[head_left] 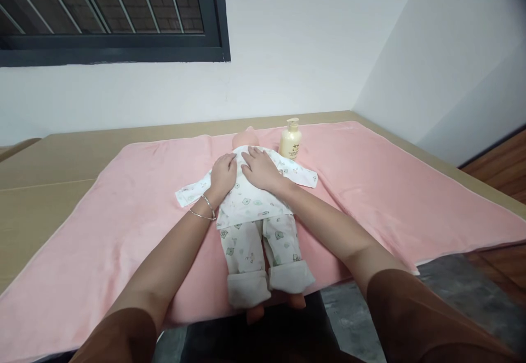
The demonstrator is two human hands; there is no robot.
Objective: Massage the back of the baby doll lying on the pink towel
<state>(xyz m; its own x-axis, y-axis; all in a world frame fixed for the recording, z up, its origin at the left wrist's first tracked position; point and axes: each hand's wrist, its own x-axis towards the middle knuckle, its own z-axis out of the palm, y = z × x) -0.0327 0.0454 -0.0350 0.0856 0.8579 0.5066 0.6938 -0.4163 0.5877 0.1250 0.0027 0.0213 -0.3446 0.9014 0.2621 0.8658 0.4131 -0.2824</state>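
Observation:
A baby doll [245,139] lies stretched out on a pink blanket, its head away from me and its feet over the near edge. It wears a white printed shirt [252,201] and matching trousers [244,248] with the cuffs rolled up. My left hand [224,174] rests on the left side of the shirt near the shoulder, fingers laid along it. Flat on the upper right of the shirt is my right hand [258,168], its fingers slightly apart. Neither hand grips anything. Whether the doll lies face up or face down, I cannot tell.
The pink blanket [135,220] covers much of a tan table [74,157] and hangs over its front edge. A cream pump bottle [290,141] stands right of the doll's head. Behind is a white wall [287,39] with a barred, dark-framed window [123,50].

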